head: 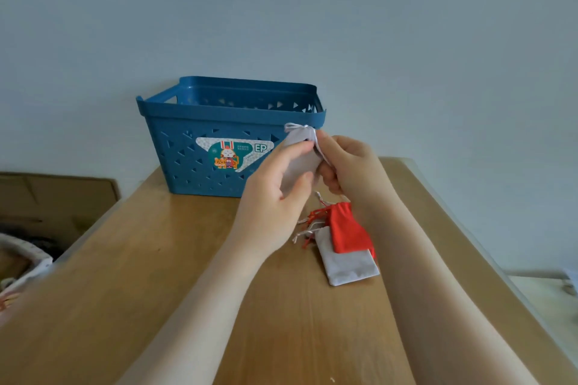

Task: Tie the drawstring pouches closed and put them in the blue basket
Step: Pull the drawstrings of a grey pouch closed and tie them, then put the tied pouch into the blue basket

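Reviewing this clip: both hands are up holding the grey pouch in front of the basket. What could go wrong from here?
1. The grey pouch is held in the air by the left hand while the right hand pinches its cord; a slip may drop it short of the blue basket.
2. The forearms hang just above the red pouch and the second grey pouch, whose cords are tangled together; a lowered arm might drag them along the table.

Your left hand [275, 194] covers much of the grey pouch [301, 155]; the basket [231, 137] floor is hidden, and the cluttered heap [22, 259] at the left edge is perhaps fabric.
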The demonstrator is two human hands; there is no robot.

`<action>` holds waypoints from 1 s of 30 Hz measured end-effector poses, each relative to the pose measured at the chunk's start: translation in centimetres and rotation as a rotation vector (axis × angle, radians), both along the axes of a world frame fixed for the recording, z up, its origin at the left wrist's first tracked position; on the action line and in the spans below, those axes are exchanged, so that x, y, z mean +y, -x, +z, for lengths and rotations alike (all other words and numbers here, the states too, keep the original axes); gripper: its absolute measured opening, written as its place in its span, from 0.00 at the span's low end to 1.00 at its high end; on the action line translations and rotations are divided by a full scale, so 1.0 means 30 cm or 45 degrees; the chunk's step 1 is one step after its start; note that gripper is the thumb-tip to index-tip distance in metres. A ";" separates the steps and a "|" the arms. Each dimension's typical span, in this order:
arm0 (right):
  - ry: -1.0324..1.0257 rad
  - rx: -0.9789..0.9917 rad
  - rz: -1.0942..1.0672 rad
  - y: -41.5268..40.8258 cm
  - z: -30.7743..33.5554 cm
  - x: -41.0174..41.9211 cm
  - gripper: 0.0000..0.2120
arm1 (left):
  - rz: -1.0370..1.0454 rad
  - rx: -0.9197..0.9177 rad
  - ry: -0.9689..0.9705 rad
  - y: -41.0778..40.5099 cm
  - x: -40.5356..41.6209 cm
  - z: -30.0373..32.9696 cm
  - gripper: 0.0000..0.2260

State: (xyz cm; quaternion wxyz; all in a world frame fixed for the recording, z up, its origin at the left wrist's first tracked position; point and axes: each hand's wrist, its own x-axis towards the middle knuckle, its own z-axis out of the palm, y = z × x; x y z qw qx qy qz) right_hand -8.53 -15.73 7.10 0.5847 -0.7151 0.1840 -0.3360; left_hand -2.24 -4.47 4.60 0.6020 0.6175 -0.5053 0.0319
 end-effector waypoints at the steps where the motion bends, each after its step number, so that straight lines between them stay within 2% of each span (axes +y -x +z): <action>1: 0.041 0.044 0.031 -0.008 0.012 -0.009 0.17 | 0.046 0.025 0.011 -0.016 -0.010 0.011 0.15; 4: 0.043 0.155 0.074 -0.051 0.041 -0.043 0.12 | 0.187 0.109 -0.007 -0.089 -0.057 0.075 0.14; 8: 0.036 0.255 0.004 -0.093 0.062 -0.092 0.19 | 0.294 0.153 -0.035 -0.224 -0.144 0.196 0.14; 13: 0.014 0.271 0.018 -0.136 0.093 -0.140 0.14 | 0.321 0.245 -0.226 -0.385 -0.282 0.293 0.15; 15: -0.034 0.263 0.003 -0.163 0.104 -0.162 0.12 | 0.356 0.226 -0.432 -0.449 -0.327 0.277 0.13; 18: -0.086 0.260 -0.011 -0.195 0.106 -0.189 0.11 | 0.627 -0.066 -1.065 -0.520 -0.363 0.225 0.16; 19: -0.090 0.261 -0.012 -0.202 0.102 -0.194 0.11 | 0.696 -0.122 -1.135 -0.533 -0.369 0.211 0.19; 20: -0.090 0.267 -0.016 -0.207 0.095 -0.197 0.10 | 0.724 -0.137 -1.098 -0.543 -0.374 0.202 0.21; 23: -0.105 0.293 -0.027 -0.218 0.061 -0.203 0.07 | 0.672 -0.123 -0.744 -0.536 -0.362 0.189 0.19; 27: -0.095 0.310 -0.083 -0.197 0.014 -0.203 0.03 | 0.567 -0.496 -0.316 -0.489 -0.317 0.138 0.08; 30: 0.148 0.401 -0.212 -0.160 -0.032 -0.194 0.05 | 0.422 -0.649 -0.063 -0.415 -0.265 0.053 0.09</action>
